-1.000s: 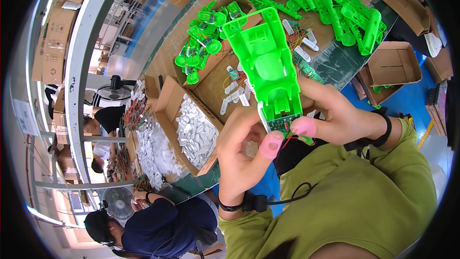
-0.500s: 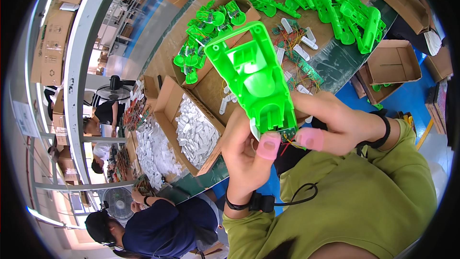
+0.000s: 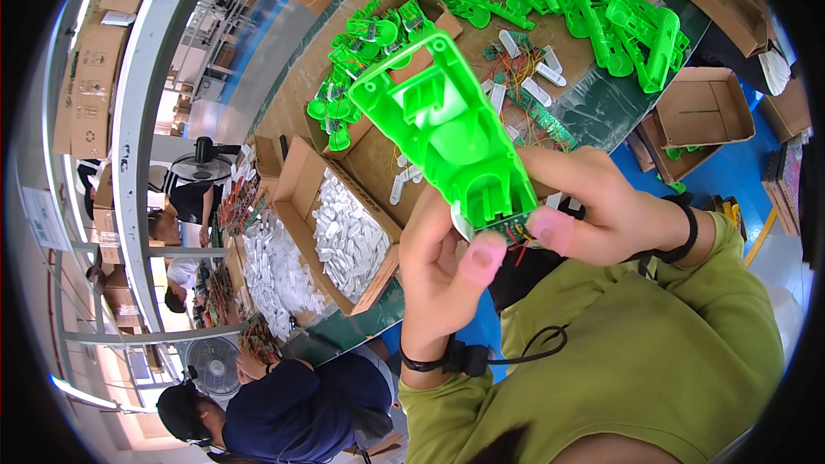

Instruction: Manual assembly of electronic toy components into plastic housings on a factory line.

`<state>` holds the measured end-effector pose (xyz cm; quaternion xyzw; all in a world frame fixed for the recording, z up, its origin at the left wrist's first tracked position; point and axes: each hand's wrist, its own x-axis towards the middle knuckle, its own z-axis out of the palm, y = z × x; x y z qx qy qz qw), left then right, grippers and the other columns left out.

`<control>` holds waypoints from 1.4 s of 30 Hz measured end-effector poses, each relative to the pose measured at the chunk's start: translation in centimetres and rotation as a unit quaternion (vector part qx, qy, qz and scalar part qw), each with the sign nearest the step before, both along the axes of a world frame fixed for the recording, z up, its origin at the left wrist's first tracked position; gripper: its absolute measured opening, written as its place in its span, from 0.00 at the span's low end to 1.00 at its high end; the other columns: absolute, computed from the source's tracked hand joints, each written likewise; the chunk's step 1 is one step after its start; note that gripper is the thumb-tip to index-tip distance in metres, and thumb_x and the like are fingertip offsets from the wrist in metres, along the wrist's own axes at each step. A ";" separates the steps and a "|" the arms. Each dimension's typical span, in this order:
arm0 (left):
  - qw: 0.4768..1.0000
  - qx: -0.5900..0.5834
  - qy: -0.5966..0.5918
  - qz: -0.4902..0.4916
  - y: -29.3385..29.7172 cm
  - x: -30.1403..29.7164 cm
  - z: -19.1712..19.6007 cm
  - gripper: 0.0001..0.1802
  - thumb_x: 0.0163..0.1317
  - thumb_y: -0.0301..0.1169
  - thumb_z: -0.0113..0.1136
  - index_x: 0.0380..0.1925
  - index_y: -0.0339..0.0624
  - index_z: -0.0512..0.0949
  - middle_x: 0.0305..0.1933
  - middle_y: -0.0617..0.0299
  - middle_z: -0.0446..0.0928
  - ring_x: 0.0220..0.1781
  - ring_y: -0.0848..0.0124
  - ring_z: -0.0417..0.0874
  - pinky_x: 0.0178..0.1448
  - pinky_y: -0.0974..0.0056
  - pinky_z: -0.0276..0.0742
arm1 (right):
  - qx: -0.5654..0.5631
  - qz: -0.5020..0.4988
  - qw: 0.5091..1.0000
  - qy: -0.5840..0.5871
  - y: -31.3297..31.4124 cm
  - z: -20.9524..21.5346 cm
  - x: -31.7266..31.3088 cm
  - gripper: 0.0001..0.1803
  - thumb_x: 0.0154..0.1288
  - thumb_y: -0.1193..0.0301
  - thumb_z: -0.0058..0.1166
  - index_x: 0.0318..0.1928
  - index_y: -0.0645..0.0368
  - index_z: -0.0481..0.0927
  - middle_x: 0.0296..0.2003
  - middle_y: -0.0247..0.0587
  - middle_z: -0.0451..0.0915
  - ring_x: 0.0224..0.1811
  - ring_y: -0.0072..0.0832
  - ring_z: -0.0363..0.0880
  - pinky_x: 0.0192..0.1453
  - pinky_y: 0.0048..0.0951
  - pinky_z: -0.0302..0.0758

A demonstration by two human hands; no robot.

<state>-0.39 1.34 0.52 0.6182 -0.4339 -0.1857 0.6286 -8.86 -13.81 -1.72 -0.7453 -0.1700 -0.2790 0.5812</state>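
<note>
Both my hands hold one bright green plastic shell (image 3: 443,125), open side toward me, raised above the workbench. My left hand (image 3: 438,271) grips its lower end from below, thumb in a pink finger cot pressing near a small green circuit board (image 3: 509,228) with thin wires. My right hand (image 3: 601,206) clasps the same end from the right, its pink-capped fingertip on the board's edge. A black strap sits on each wrist.
A cardboard box (image 3: 296,198) of white plastic parts (image 3: 348,236) lies left. Green moulded parts (image 3: 601,9) cover the brown bench, with wired white pieces (image 3: 524,69) between. An open brown box (image 3: 696,112) stands right. A person in dark blue (image 3: 292,404) sits below left; others work along the far left.
The green shell has tilted further, its top swinging left and toward the camera. My hands have shifted slightly with it, keeping hold of its lower end.
</note>
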 end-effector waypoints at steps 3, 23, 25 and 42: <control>1.000 0.005 0.020 -0.001 0.3 -0.6 0.5 0.21 0.54 0.33 0.51 0.44 0.28 0.67 0.45 0.54 0.66 0.45 0.69 0.69 0.48 0.68 0.65 | 0.007 0.003 1.000 -0.021 -0.1 -0.4 0.1 0.20 0.57 0.71 0.42 0.50 0.66 0.62 0.19 0.42 0.72 0.19 0.34 0.75 0.22 0.27 0.69; 0.991 0.025 0.128 -0.002 -0.8 -0.5 -0.9 0.23 0.56 0.31 0.52 0.49 0.31 0.63 0.45 0.60 0.66 0.45 0.74 0.69 0.48 0.70 0.65 | -0.001 -0.058 0.998 -0.012 0.0 -1.8 0.4 0.21 0.56 0.68 0.40 0.49 0.68 0.63 0.27 0.45 0.74 0.24 0.34 0.75 0.27 0.29 0.70; 0.992 0.013 0.127 0.009 -0.7 -0.3 -1.1 0.28 0.50 0.44 0.58 0.44 0.32 0.67 0.38 0.59 0.73 0.28 0.79 0.70 0.26 0.77 0.63 | 0.111 0.007 0.993 0.032 0.3 -1.4 0.1 0.22 0.58 0.66 0.40 0.50 0.68 0.62 0.31 0.45 0.74 0.30 0.32 0.75 0.33 0.28 0.70; 0.989 0.020 -0.036 0.143 -0.1 0.9 -3.3 0.18 0.48 0.29 0.62 0.38 0.32 0.70 0.33 0.58 0.74 0.35 0.72 0.76 0.42 0.69 0.72 | 0.398 0.179 0.897 0.070 -1.9 2.4 -3.5 0.18 0.55 0.67 0.49 0.33 0.75 0.70 0.29 0.62 0.76 0.25 0.43 0.78 0.25 0.34 0.77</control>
